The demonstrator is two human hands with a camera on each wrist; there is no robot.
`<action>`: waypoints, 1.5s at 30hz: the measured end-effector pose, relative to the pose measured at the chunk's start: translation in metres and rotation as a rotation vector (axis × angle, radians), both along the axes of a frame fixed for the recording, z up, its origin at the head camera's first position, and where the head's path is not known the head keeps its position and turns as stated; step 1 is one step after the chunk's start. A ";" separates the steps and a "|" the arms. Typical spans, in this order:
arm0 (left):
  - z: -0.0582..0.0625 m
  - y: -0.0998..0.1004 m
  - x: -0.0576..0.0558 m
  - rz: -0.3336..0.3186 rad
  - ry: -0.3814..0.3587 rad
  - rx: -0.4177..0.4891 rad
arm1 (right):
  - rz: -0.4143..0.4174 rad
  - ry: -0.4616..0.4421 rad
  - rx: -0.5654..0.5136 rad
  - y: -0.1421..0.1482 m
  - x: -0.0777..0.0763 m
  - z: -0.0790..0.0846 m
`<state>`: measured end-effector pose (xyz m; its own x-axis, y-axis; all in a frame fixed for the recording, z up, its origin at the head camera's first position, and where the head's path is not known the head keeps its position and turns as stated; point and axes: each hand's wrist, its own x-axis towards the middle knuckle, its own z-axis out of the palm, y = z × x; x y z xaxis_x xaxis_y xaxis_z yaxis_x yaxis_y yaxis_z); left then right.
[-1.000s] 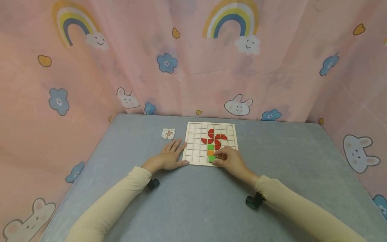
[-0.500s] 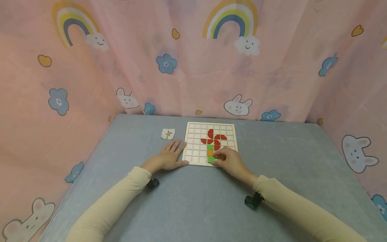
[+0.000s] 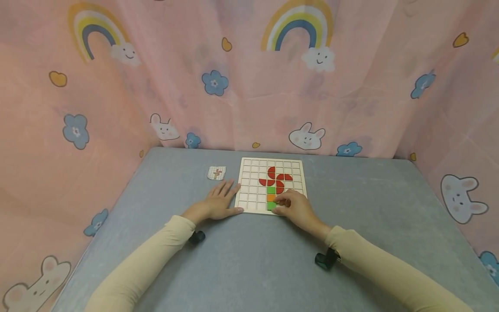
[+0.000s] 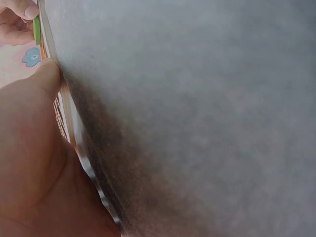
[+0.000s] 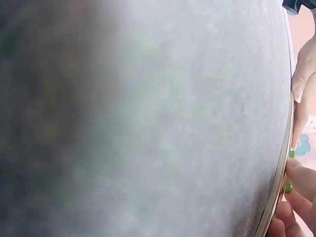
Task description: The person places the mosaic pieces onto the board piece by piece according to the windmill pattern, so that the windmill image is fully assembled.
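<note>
A pale wooden grid board [image 3: 249, 177] lies on the table, with red curved pieces [image 3: 280, 187] forming a pinwheel. Below them a green square tile [image 3: 271, 190], an orange square tile [image 3: 270, 198] and another green square tile [image 3: 271, 206] run down one column. My right hand [image 3: 297, 209] pinches this lowest green tile at the board's near edge; its other fingers are curled. In the left wrist view the held tile [image 4: 36, 30] shows between fingertip and thumb. My left hand [image 3: 217, 202] rests with spread, straight fingers against the board's left side, thumb at its near-left corner.
A small pattern card [image 3: 216, 173] with a pinwheel picture lies left of the board, beyond my left hand. The grey table [image 3: 370, 195] reaches back to a pink printed curtain [image 3: 249, 99]. Each wrist wears a dark camera.
My right hand has moved the lowest green tile slightly left and down, so it now lines up with the column. The left hand and board have stayed in place.
</note>
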<state>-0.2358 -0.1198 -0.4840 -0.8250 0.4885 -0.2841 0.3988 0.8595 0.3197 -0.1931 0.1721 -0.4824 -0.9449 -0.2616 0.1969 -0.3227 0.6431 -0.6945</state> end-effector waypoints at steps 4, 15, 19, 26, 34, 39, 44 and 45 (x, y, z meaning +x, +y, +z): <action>0.000 0.000 0.000 0.000 -0.005 -0.002 | 0.001 -0.004 -0.009 0.000 0.000 0.000; 0.006 0.000 0.003 -0.007 -0.008 -0.007 | 0.002 -0.004 -0.001 -0.001 0.000 -0.001; 0.002 0.000 0.001 0.000 -0.010 -0.016 | -0.001 -0.008 -0.008 -0.001 -0.001 -0.001; -0.001 -0.001 -0.001 -0.001 -0.008 0.002 | -0.005 -0.016 -0.015 -0.001 -0.001 -0.002; 0.001 -0.002 0.001 -0.004 -0.010 0.010 | -0.001 -0.008 -0.015 -0.002 -0.001 -0.002; 0.003 -0.001 0.002 -0.006 -0.011 0.008 | 0.001 -0.004 -0.011 -0.002 -0.002 -0.002; 0.003 -0.001 0.001 -0.008 -0.009 0.001 | 0.004 -0.006 -0.008 -0.002 -0.002 -0.002; 0.003 -0.001 0.001 -0.008 -0.008 -0.001 | 0.005 -0.005 -0.009 -0.001 -0.002 -0.002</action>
<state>-0.2350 -0.1207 -0.4810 -0.8187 0.4947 -0.2916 0.4029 0.8567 0.3220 -0.1946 0.1706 -0.4844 -0.9446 -0.2644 0.1946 -0.3224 0.6354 -0.7016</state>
